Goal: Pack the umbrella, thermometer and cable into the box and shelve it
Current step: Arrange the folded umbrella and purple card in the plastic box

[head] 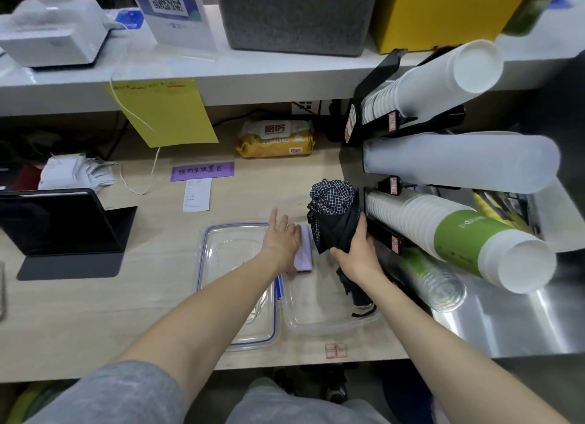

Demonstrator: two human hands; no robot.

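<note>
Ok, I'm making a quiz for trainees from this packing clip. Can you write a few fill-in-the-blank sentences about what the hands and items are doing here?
1. The right hand grips the folded ____, which is dark with a checked pattern.
2. The left hand rests on a flat ____-coloured item beside the clear lid.
3. The clear lid has a ____ trim line around its edge.
4. The clear box lies to the ____ of the lid.

Missing words: umbrella; purple; blue; right
</note>
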